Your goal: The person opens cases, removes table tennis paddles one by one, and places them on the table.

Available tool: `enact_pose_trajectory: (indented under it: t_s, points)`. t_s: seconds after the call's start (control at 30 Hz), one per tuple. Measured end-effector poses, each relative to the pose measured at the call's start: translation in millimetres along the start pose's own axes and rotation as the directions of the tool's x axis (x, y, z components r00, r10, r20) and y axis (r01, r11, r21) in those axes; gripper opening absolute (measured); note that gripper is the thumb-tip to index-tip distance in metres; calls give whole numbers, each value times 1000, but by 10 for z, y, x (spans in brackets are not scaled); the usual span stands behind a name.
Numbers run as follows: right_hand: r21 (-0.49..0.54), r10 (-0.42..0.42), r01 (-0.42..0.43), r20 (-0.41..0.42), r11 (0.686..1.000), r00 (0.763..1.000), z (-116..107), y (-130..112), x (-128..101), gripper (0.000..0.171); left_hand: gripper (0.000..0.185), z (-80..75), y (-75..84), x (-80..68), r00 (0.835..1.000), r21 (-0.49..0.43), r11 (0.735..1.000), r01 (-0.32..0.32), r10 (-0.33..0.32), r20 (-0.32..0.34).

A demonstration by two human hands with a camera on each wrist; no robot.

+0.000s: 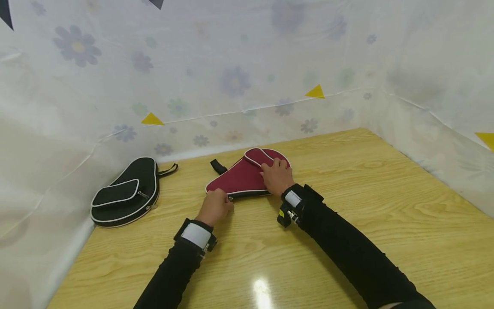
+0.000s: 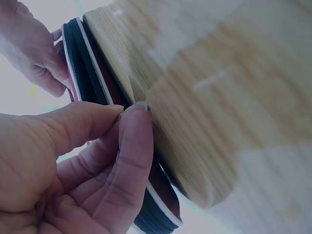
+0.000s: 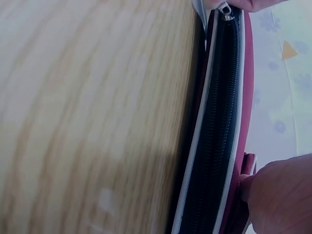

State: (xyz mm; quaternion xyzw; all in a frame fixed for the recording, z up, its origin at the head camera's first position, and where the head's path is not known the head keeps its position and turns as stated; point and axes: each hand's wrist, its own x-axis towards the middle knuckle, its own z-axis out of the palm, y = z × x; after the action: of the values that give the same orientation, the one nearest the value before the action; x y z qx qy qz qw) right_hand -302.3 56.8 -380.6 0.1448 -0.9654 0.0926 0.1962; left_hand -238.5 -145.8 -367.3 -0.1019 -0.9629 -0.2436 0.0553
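Note:
A dark red table tennis bat case (image 1: 239,177) with white piping lies on the table, its narrow end to the left. My left hand (image 1: 216,207) is at that end, thumb and forefinger pinching the zipper pull, which is mostly hidden by the fingertips in the left wrist view. The metal zipper slider (image 3: 226,11) shows beside those fingers, on the black zipper band (image 3: 214,122) along the case's near side. My right hand (image 1: 278,177) holds the wide end, fingers bent over the pocket (image 1: 254,157) and the thumb side near the front edge.
A black case (image 1: 127,193) of like shape, with a small zipped pocket and a wrist loop, lies at the left by the curtain. The red case's black strap (image 1: 218,166) sticks out behind it. A flower-printed white curtain (image 1: 231,56) borders the wooden table (image 1: 347,257).

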Motion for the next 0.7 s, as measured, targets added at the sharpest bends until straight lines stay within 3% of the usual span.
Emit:
enact_pose_trajectory:
  t_s: [0.23,0.47,0.6,0.7]
  points:
    - [-11,-15,15,-29,1000,999,12,66,20,23,55,-17,-6,-17,999,-14,999,30,-30,22]
    - [-4,-18,18,-73,1000,997,82,201,54,22,57,-43,-51,-27,999,16,999,-45,46,-8]
    - [25,-3,4,-49,1000,999,66,188,47,23,58,-42,-57,-30,997,36,997,-71,72,-8]
    - [38,56,-56,-15,998,998,43,150,53,29,58,-26,-64,-27,997,47,996,-77,77,8]
